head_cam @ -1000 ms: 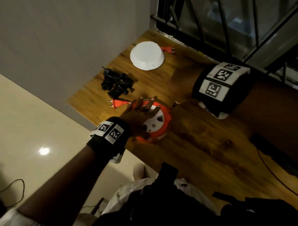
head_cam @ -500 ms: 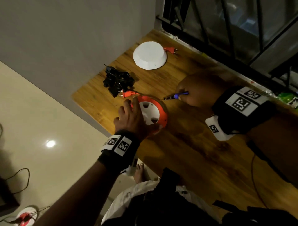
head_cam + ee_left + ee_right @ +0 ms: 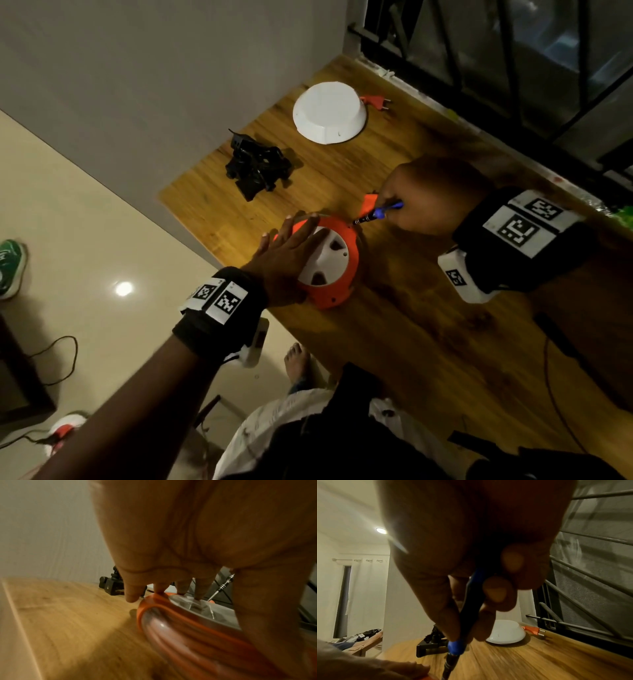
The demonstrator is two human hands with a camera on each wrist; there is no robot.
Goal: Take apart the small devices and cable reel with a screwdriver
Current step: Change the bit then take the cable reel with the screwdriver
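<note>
The orange cable reel with a white hub lies near the wooden table's left edge. My left hand rests flat on its top, fingers straight; in the left wrist view the fingertips touch the reel's rim and hub. My right hand grips a blue-handled screwdriver whose dark shaft points at the reel's far rim. The right wrist view shows thumb and fingers curled round the screwdriver. An orange plug sits beside the right hand.
A black device lies beyond the reel, by the wall. Farther back sits a white dome-shaped device with another orange plug. Window bars run along the table's far side. A black cable lies at the right.
My right hand has brought the screwdriver closer, its tip now at the reel's rim. My left hand's fingers have flattened over the reel, which has shifted slightly.
</note>
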